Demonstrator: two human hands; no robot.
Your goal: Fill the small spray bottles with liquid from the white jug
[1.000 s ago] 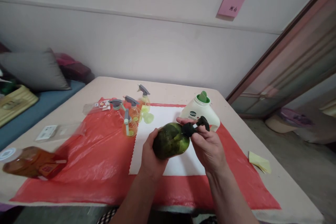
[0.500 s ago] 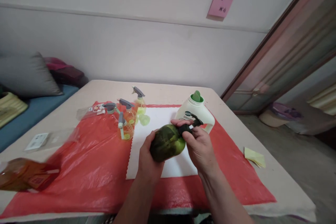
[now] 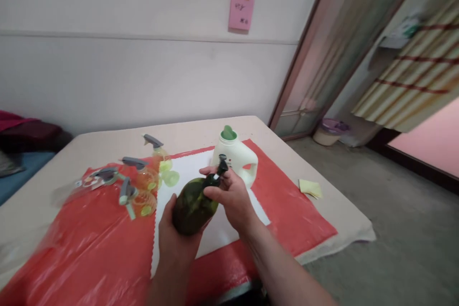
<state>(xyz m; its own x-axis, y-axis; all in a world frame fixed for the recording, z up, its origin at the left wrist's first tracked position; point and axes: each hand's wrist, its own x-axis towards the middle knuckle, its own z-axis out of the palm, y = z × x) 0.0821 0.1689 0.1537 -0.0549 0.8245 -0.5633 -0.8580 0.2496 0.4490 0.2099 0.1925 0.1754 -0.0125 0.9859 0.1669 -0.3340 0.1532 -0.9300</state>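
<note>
A dark green pump bottle (image 3: 193, 205) is held tilted above the white sheet (image 3: 222, 239). My left hand (image 3: 175, 234) is closed around the body of the bottle from the left and below. At its neck, the fingers of my right hand (image 3: 229, 196) grip the black pump head (image 3: 212, 180), whose nozzle points up. Just behind my right hand stands a white jug (image 3: 240, 155) with a side handle, its mouth uncapped and a green piece (image 3: 228, 132) inside the opening.
Several clear spray bottles (image 3: 141, 174) with grey heads stand on the left of the red plastic sheet (image 3: 107, 248). A pale green cap (image 3: 171, 178) lies beside them. Yellow sticky notes (image 3: 310, 188) lie near the table's right edge. A bin (image 3: 330, 131) is on the floor.
My view has turned to the right, so the scene has shifted left and the brown bottle at far left is out of sight. The pump nozzle has turned to point more upward.
</note>
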